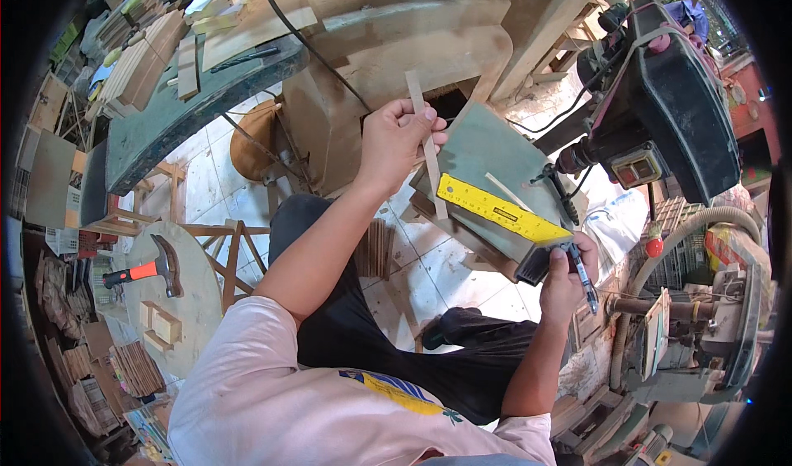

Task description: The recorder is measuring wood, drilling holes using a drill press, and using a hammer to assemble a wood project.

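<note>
the left hand (394, 140) pinches a thin wooden strip (433, 173) between thumb and fingers, near the strip's upper part; the strip stands at a slight slant, its lower end reaching toward the person. the right hand (564, 280) is closed around the black handle (535, 265) of a yellow try square (499, 212), and a pen (584, 278) is held in the same hand, its body slanting down past the fingers. the square's marked blade runs from the right hand up to the left, and its far end lies just beside the strip; whether the two touch, i cannot tell.

below the blade is a grey-green panel (487, 148), with a smaller thin strip (507, 187) lying on it next to the blade. to the right of the panel stands a black drill press (685, 103), its chuck (575, 154) near the panel's right side.

on the left, a claw hammer (153, 270) with an orange and black grip lies on a round board (198, 326), above some small wooden blocks (161, 326). farther up, a dark green desk (165, 132) carries wooden boards (256, 25). a bundle of thin slats (375, 247) is on the tiled floor (206, 177), beside the person's leg.
</note>
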### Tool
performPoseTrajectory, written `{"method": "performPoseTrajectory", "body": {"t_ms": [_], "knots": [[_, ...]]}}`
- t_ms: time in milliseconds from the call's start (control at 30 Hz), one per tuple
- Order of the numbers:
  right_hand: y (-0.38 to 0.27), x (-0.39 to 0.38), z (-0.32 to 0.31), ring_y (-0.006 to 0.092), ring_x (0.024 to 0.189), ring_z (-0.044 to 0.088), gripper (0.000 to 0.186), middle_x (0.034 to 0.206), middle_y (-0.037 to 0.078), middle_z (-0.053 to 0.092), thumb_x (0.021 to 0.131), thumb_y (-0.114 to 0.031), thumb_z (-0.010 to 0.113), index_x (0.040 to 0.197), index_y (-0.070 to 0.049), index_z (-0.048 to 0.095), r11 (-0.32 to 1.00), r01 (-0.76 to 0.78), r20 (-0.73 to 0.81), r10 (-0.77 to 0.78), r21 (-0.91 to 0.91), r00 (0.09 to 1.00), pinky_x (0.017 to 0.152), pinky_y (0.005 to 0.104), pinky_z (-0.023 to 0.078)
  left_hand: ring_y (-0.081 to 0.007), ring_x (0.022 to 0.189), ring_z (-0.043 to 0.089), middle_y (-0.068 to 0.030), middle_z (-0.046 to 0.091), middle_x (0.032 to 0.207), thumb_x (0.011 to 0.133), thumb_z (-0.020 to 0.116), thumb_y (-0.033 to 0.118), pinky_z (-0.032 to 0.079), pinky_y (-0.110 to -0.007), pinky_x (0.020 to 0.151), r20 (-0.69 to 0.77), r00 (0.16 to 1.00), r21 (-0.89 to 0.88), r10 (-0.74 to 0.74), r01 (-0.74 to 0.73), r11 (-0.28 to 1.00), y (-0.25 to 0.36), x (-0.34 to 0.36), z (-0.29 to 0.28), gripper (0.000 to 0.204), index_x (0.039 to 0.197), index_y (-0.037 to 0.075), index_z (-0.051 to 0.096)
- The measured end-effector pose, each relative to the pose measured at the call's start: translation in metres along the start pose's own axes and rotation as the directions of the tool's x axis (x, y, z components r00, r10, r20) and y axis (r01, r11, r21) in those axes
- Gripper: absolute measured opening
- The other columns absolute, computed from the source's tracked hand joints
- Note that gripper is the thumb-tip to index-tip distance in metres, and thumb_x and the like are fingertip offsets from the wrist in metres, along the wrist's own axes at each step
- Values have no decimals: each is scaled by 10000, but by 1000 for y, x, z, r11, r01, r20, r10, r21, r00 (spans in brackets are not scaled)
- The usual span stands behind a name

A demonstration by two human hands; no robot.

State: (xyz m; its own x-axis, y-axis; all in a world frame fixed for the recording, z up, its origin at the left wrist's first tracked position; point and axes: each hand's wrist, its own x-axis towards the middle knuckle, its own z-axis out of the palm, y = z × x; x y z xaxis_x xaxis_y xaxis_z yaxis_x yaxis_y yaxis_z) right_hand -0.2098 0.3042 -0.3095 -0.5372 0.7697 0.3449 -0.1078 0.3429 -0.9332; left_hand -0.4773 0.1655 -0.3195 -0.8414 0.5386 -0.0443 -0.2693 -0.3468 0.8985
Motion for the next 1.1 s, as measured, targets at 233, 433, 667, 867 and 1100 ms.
{"method": "performPoseTrajectory", "body": {"t_ms": [233,433,667,867,1100], "knots": [[4,-1,2,159,985,564,350,1059,79,589,877,-127,664,1168,4,518,936,-85,17,84,342,996,939,308,436,-169,752,689,-126,681,908,953,619,131,590,-288,673,-21,1000,-77,17,-19,997,-7,6,-4,192,1056,-26,579],[4,2,15,171,992,585,330,1079,105,596,881,-100,666,1152,1,506,906,-104,1,113,410,994,940,314,463,-158,755,690,-117,681,901,954,619,132,589,-276,672,-20,999,-100,47,-49,994,-8,11,-10,185,1036,-28,575],[13,7,15,189,1008,605,349,1110,123,605,891,-92,654,1187,6,495,846,-172,-22,212,504,977,927,318,489,-146,731,686,-111,681,896,957,621,142,587,-267,662,-36,999,-97,36,-39,994,-5,11,-11,186,1029,-23,573],[16,10,11,195,1030,609,360,1130,135,607,904,-103,632,1210,13,481,813,-203,-3,244,545,970,955,324,479,-135,728,684,-97,683,899,956,626,144,572,-249,640,-16,1000,-66,16,-17,998,-6,8,-6,191,1051,-16,582],[16,7,9,215,1062,602,385,1176,145,590,944,-159,577,1257,22,445,815,-162,-44,223,556,974,978,337,462,-126,711,668,-86,687,901,960,631,210,537,-240,622,47,999,96,19,-24,995,-15,0,2,241,1076,0,599]]}}
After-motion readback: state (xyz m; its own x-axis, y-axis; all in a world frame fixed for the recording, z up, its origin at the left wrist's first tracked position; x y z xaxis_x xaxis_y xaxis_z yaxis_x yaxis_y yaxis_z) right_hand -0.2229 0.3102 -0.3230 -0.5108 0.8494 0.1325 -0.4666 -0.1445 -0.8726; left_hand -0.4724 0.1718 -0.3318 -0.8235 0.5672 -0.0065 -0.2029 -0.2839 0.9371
